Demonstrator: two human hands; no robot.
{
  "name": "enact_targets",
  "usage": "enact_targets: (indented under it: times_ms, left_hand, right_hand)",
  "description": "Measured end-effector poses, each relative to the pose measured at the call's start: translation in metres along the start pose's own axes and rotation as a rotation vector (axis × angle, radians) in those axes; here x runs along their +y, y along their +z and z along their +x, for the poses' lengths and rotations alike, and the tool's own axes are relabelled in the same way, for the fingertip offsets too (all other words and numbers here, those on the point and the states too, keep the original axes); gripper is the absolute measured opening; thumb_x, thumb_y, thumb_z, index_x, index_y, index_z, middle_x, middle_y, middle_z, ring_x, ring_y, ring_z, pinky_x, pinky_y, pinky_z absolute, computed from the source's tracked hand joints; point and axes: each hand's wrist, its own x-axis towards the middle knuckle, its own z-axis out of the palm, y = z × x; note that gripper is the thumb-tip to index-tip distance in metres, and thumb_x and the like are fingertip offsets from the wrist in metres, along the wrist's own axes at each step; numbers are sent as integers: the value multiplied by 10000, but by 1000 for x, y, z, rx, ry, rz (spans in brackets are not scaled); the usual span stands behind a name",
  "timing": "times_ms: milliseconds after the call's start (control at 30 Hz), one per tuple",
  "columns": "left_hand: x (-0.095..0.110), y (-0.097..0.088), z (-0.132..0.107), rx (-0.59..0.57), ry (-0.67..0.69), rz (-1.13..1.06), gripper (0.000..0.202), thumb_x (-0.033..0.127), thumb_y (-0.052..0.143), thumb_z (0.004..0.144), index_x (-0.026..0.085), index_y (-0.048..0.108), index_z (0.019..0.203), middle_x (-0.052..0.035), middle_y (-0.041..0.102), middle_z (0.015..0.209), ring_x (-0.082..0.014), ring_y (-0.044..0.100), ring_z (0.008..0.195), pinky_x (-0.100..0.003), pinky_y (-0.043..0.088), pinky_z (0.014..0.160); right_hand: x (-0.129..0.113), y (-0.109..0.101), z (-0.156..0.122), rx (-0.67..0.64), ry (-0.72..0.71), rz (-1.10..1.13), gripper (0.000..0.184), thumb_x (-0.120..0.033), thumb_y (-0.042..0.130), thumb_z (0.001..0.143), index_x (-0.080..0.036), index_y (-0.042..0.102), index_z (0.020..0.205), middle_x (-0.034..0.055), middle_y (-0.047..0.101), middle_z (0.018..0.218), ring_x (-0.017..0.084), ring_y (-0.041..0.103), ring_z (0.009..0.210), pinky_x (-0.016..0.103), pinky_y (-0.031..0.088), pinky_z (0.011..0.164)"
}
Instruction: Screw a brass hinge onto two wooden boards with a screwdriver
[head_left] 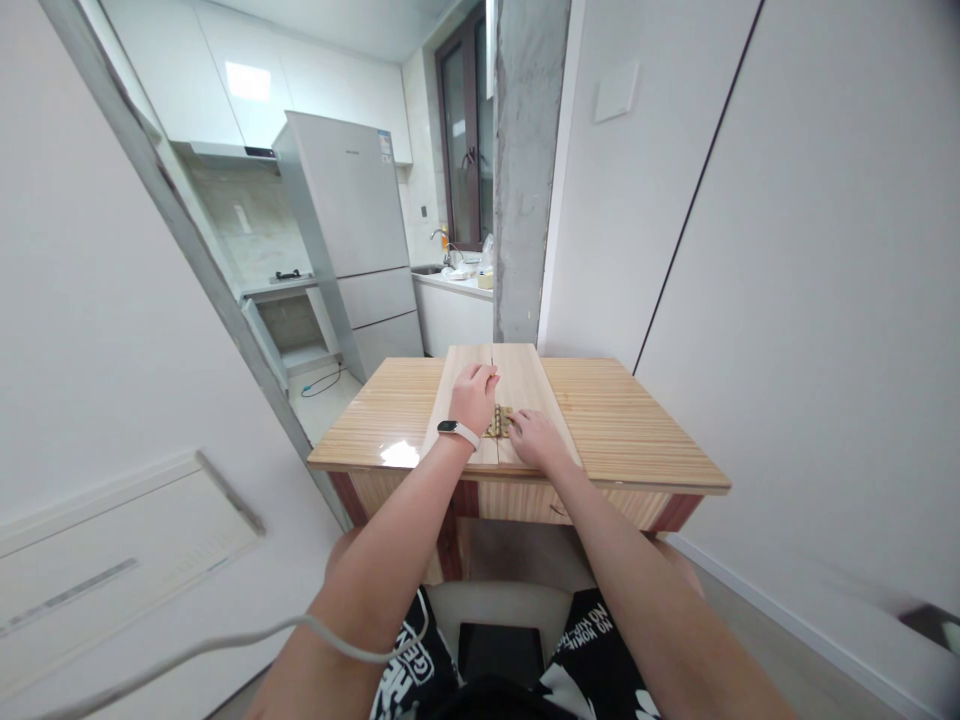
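Observation:
Two pale wooden boards lie side by side on the table, the left board (452, 385) and the right board (525, 375), with a narrow seam between them. A brass-coloured hinge (497, 422) sits across that seam towards the near end, partly hidden by my hands. My left hand (474, 397), with a light band on its wrist, is closed in a pinch above the boards just beyond the hinge; whatever is in its fingertips is too small to name. At the hinge's right leaf, my right hand (534, 438) has its fingers bent together, and what they grip is hidden.
The wood-grained table (637, 425) extends to both sides of the boards, with a drawer front (517, 498) below. Walls rise close on the left and right. Beyond stand a silver fridge (349, 200) and a sink counter (454, 285). A pale cable (262, 632) crosses my left forearm.

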Motion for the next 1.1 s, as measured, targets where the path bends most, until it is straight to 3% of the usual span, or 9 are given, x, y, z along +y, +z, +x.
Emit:
enact_targets:
  times_ms: [300,600,1100]
  left_hand:
    - [-6,-5,-2,64,-36,57,85,247,720,934,233,731,1017,-68,612,1019,-220,627,983,-377,535,929]
    - [-7,-5,-4,72,-63,146,107,216,693,943,245,721,1042,-61,592,981,-223,627,941,-363,532,877]
    - [-4,-2,-4,17,-26,32,196,161,582,992,221,698,1138,-79,642,1045,-223,652,1005,-380,538,944]
  right_hand:
    - [1,2,1,6,-5,-14,406,-390,390,1059,-246,650,1335,114,644,1343,246,526,1267,372,328,1109]
    - [2,4,1,28,-14,-7,404,-411,393,1058,-244,657,1314,113,651,1324,242,532,1255,362,340,1097]
    - [4,6,1,27,-10,8,415,-409,386,1058,-250,634,1351,106,646,1325,235,521,1273,362,329,1110]
